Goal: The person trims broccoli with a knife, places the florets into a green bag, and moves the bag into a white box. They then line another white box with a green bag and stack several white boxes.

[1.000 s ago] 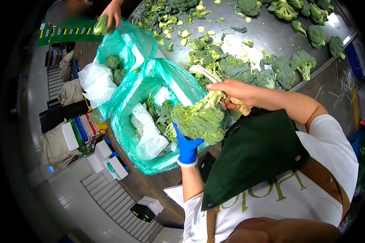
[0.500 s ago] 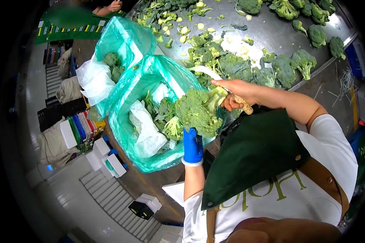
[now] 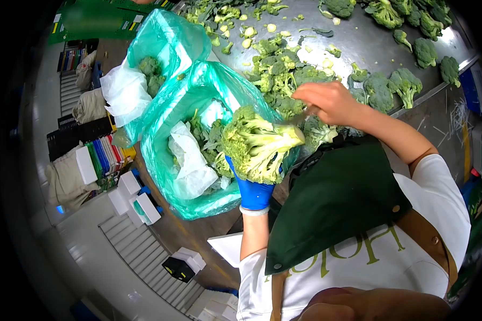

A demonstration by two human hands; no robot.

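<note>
So the left hand, in a blue glove, is gripping a big broccoli head from underneath, right over the near green bag. Right hand is clenched just past the stalk end; can't tell what it's holding. That bag has broccoli pieces and white liner inside, and the green bag behind it holds a few florets too. The head is tipped sideways, pale cut stalk pointing at the right hand, branching stems showing.

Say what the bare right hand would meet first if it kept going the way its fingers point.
Probably the cut stem end of the large green broccoli head, held by the blue-gloved left hand. The right hand points left and down at it; depth is unclear.
</note>
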